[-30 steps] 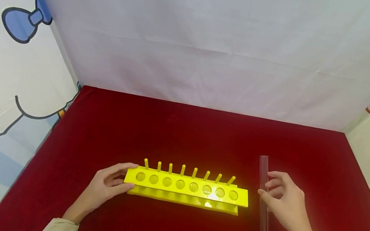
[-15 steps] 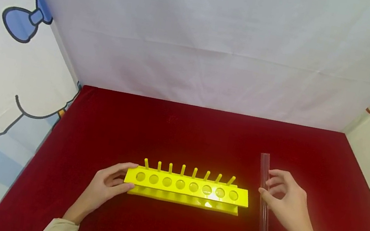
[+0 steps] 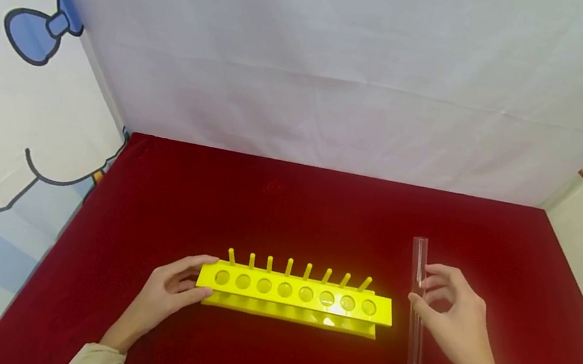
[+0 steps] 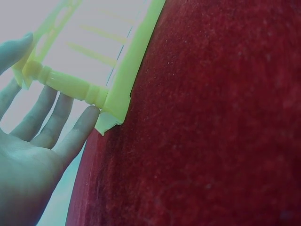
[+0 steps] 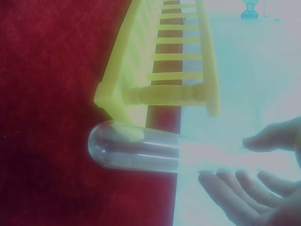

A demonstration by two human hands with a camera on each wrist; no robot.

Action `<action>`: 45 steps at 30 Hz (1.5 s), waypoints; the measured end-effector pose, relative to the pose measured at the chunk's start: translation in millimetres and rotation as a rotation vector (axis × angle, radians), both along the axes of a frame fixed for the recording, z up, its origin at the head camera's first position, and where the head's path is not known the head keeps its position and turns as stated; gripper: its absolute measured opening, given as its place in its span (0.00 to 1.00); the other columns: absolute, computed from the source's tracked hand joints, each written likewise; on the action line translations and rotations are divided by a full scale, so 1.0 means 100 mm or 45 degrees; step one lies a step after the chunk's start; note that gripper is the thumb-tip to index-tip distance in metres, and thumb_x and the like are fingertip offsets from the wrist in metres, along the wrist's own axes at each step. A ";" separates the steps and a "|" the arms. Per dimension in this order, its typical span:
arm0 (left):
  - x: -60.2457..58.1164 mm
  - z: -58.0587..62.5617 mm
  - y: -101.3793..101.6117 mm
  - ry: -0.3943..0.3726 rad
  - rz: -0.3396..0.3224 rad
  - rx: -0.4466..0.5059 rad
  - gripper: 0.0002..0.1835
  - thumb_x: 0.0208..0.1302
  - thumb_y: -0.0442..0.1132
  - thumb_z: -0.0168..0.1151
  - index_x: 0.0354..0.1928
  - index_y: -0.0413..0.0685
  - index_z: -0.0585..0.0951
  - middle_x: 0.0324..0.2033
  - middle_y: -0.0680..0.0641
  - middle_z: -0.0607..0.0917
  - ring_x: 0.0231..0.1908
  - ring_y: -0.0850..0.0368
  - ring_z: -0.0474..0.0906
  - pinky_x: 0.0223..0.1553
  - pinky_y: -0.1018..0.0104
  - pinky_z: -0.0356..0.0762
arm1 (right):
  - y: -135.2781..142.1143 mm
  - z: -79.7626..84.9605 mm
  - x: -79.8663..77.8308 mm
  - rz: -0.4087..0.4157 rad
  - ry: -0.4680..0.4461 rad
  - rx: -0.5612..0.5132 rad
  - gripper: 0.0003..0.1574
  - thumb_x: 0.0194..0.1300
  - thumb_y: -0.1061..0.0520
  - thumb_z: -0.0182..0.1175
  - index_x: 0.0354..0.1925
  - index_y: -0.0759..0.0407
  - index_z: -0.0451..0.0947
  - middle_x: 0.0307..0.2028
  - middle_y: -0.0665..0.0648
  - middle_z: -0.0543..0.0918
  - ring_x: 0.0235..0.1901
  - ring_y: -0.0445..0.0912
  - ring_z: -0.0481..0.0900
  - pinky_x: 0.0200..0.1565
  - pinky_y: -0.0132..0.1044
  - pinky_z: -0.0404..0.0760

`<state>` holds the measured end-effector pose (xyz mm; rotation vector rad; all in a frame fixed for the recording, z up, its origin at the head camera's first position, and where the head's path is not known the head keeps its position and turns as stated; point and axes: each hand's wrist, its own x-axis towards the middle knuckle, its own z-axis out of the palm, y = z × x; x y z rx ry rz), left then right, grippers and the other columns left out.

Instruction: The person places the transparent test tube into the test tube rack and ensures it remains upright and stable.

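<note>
The right hand pinches a clear glass test tube between thumb and fingertips near the tube's middle. The other fingers stay loosely spread. The tube stands close to upright, its long axis running from an open mouth on the far side of the hand to a rounded closed end on the near side. To that hand's left, just beside the tube, lies the long yellow plastic test-tube rack on the red velvet tabletop, its row of round holes all unfilled. The left hand rests with relaxed, nearly straight fingers against the rack's far end, so the right hand is much the nearer to the tube.

The right wrist view shows the tube's rounded end hanging clear of the rack's end post; the head view cannot settle that gap. The left wrist view shows fingertips touching the rack's base corner.
</note>
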<state>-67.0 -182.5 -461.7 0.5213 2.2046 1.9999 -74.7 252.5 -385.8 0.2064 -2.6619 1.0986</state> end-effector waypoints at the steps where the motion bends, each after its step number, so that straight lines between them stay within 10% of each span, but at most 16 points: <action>1: 0.00 0.00 0.00 -0.011 0.004 -0.004 0.25 0.56 0.32 0.59 0.57 0.47 0.69 0.49 0.42 0.74 0.43 0.49 0.73 0.36 0.62 0.77 | 0.00 0.00 0.00 -0.005 0.005 0.002 0.28 0.46 0.61 0.67 0.47 0.57 0.70 0.30 0.49 0.77 0.24 0.37 0.75 0.25 0.28 0.73; 45: 0.00 0.02 0.01 -0.065 0.025 -0.011 0.25 0.56 0.33 0.59 0.57 0.49 0.69 0.50 0.44 0.73 0.45 0.50 0.73 0.38 0.63 0.76 | -0.31 0.51 0.21 0.086 0.173 -0.135 0.30 0.41 0.73 0.66 0.46 0.66 0.68 0.33 0.57 0.76 0.28 0.38 0.75 0.23 0.25 0.76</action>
